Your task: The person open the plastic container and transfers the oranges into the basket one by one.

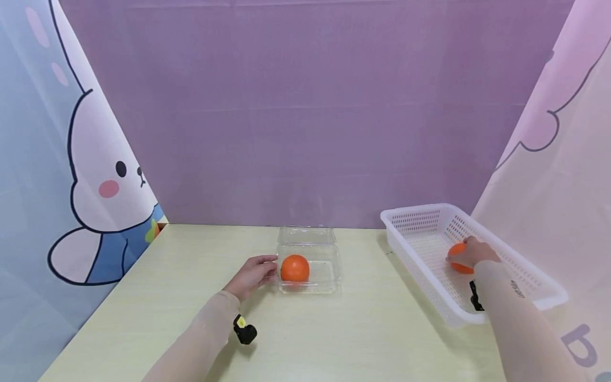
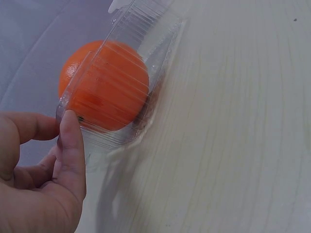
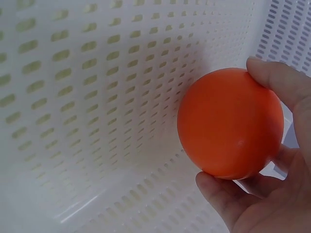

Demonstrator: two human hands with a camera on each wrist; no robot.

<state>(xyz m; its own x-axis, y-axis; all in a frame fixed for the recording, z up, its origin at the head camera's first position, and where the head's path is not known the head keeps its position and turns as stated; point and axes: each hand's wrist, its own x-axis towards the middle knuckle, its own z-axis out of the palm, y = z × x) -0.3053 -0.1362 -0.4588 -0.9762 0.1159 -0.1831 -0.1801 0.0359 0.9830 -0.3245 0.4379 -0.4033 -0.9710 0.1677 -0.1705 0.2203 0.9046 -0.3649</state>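
Seemingly to steady the light clear box [image 1: 324, 270], the left grip [image 1: 253, 275] pinches its nine-o'clock rim beside the boxed orange [image 1: 295, 268], while at the box's three o'clock the right grip [image 1: 479, 251] clasps a second orange [image 3: 228, 124], likely against rolling, inside the white basket [image 1: 427, 241].

Left hand [image 1: 253, 277] pinches between thumb and finger — right hand [image 1: 479, 251] curved in a wide grip
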